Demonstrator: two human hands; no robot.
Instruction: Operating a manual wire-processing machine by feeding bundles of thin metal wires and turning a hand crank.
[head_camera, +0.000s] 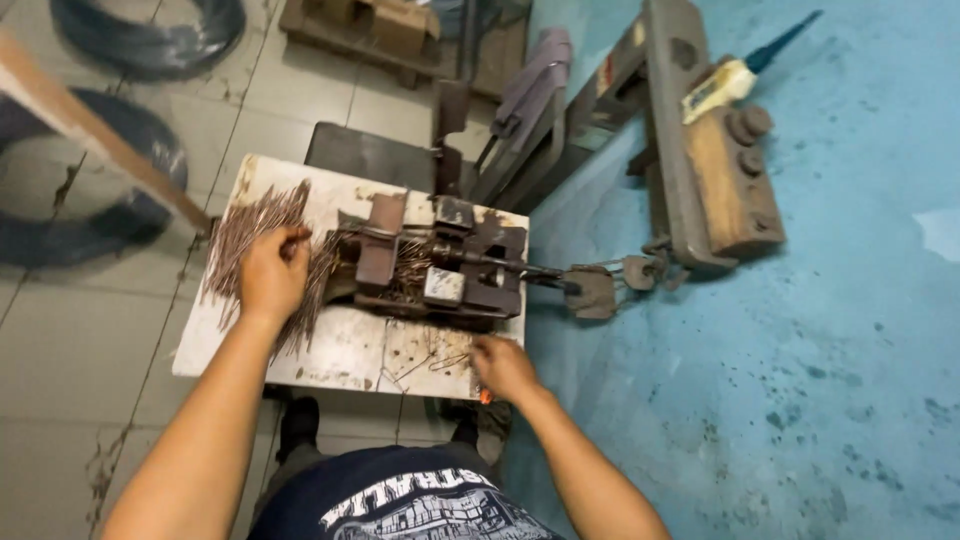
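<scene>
My left hand (272, 272) is resting on the fan of thin rusty-brown wire rods (250, 235) at the left of the worn white tabletop (345, 350), its grip closing loosely on a few; their long axes are running toward the upper right. My right hand (503, 368), fingers curled at the near edge, is sitting closer to the rusty iron bending jig (430, 270) mid-frame.

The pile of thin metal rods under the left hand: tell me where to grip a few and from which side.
Take the thin metal rods near their middle, coming down from above with the left hand. They lie flat and fanned on the white tabletop, so a few could probably be pinched there clear of the rusty metal jig.
</scene>
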